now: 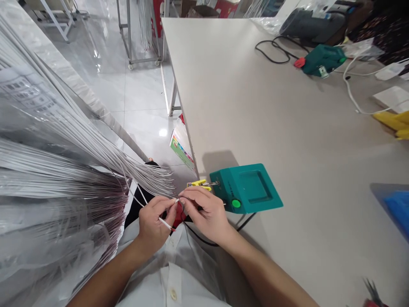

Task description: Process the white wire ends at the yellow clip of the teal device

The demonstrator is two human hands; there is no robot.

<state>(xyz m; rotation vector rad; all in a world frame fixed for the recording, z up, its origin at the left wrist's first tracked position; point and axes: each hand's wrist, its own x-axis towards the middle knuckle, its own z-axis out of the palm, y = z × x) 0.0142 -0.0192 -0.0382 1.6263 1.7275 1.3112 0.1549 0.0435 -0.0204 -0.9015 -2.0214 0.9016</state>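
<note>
**Wire held at the edge of a green bench machine**

Hands meet just off the near-left corner of the table (287,128). The left hand (155,224) has its fingers (169,207) pinched together on a thin white wire (166,222), which runs slantwise across the palm and ends in a dark red tip near the wrist side. The right hand (204,211) comes in from the other side, its fingertips closed on the same wire at the point where the two hands touch; this two-handed pinch probably keeps the slack wire straight and steady. Something red sits between and under the hands, too hidden to name.

Just beyond the right hand stands a small green machine (246,187) with a round green button on its front and a shallow recess on top. A yellow fitting (198,183) sticks out from its left face, close to the fingertips, so the wire end is held near that opening. A black cord leaves the machine toward the person.

To the left, a large sheaf of white wires (79,170) fans out within easy reach, some in clear plastic.

The table is pale and matte. At its far end lie a second green tool (322,59), black and white cables and yellow parts. The floor (140,94) is glossy white tile, with metal racks on castors.
</note>
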